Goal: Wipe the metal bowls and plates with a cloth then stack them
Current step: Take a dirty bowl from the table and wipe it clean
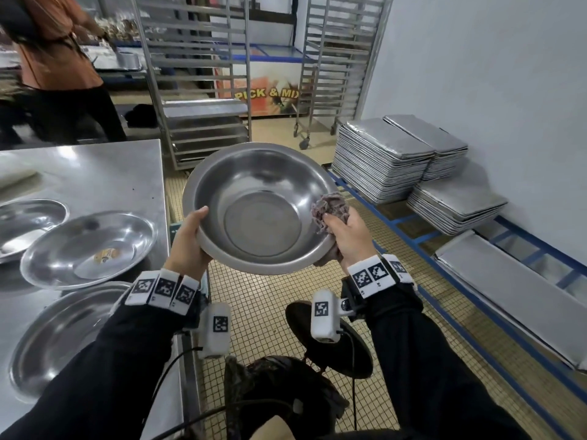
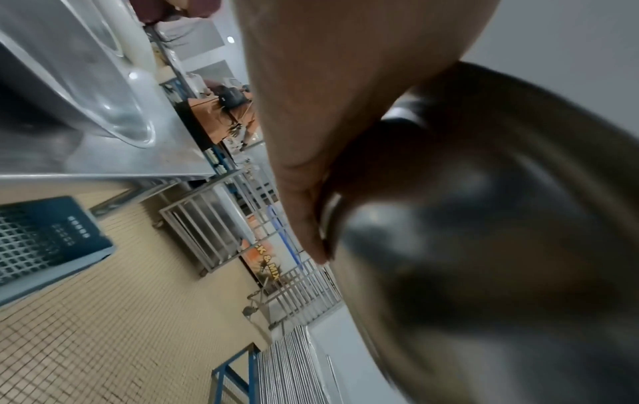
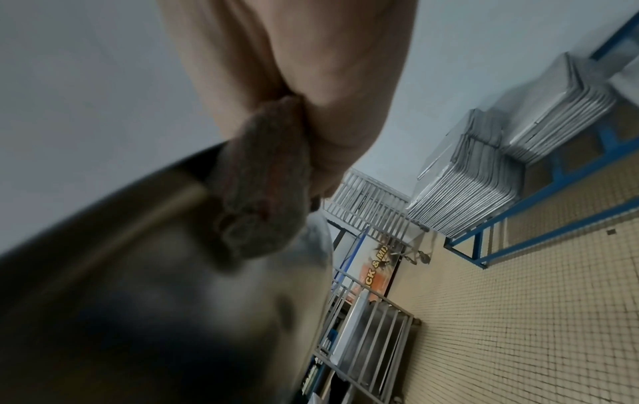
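Both hands share the bowl [image 1: 260, 208]: left hand [image 1: 187, 239] clamps its rim to steady it, right hand [image 1: 346, 236] clenches the cloth [image 1: 330, 208] for wiping.

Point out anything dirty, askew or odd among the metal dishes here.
One thing stands out: the middle plate on the steel table has a small orange-yellow patch in its centre, either residue or a reflection. The held bowl looks undamaged, left hand on its rim, right hand pressing the cloth inside.
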`<control>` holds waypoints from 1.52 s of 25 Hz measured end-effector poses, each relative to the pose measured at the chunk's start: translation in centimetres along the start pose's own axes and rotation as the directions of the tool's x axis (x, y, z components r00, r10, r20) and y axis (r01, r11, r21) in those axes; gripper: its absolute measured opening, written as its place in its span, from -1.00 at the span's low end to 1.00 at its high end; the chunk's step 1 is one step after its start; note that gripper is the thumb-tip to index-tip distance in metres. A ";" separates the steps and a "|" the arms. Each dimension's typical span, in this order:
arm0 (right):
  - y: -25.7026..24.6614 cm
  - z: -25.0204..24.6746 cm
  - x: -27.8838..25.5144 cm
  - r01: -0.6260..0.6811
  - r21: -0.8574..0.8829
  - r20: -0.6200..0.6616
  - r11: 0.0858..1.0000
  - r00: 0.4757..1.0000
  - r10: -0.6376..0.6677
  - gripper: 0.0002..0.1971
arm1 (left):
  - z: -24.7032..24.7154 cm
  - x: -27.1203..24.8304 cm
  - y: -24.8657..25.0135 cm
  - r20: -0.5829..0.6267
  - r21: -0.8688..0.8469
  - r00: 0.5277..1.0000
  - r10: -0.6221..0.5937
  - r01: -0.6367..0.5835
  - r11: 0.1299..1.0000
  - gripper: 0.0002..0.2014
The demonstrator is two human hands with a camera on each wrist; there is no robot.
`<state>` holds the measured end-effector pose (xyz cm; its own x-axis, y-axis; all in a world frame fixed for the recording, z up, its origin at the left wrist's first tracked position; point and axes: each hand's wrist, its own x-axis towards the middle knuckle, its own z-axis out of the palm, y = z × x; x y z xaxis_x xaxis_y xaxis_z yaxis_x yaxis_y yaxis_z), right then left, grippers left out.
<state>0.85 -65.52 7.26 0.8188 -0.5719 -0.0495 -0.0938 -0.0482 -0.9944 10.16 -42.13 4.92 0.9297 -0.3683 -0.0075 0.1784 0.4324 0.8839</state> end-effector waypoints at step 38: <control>1.5 -1.3 -5.0 -0.088 -0.108 -0.101 0.990 0.992 0.077 -0.82 | -0.4 -3.1 -1.5 0.095 0.152 0.989 -0.115 0.099 0.983 -0.44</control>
<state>-4.08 -63.79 6.17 0.7477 -0.6538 -0.1163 -0.2257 -0.0855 -0.9704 7.14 -41.33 3.49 0.8682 -0.4921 -0.0641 0.2186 0.2632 0.9397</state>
